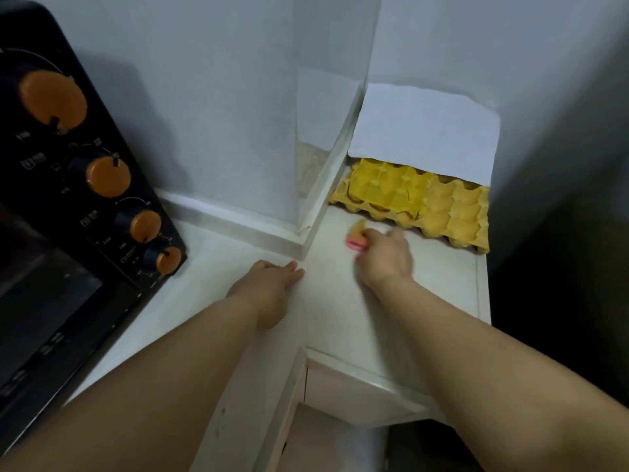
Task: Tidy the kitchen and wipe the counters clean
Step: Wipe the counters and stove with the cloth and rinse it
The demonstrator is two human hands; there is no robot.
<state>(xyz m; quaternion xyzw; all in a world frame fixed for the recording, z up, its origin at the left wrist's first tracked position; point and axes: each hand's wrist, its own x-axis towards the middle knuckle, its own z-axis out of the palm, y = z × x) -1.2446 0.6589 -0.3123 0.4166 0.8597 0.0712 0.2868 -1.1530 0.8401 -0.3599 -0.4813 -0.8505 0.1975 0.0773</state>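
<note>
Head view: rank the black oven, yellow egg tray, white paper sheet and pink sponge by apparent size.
1. black oven, though nearest and cropped
2. white paper sheet
3. yellow egg tray, partly covered, so close to the sheet
4. pink sponge

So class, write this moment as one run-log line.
step: wiping counter | right hand: grips sponge | left hand: flat on counter | nearby: egg tray, oven

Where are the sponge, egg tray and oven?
sponge [356,240], head view, pink edge beside the right hand.
egg tray [452,207], head view, cups on its uncovered right part.
oven [109,176], head view, second orange knob.
</note>
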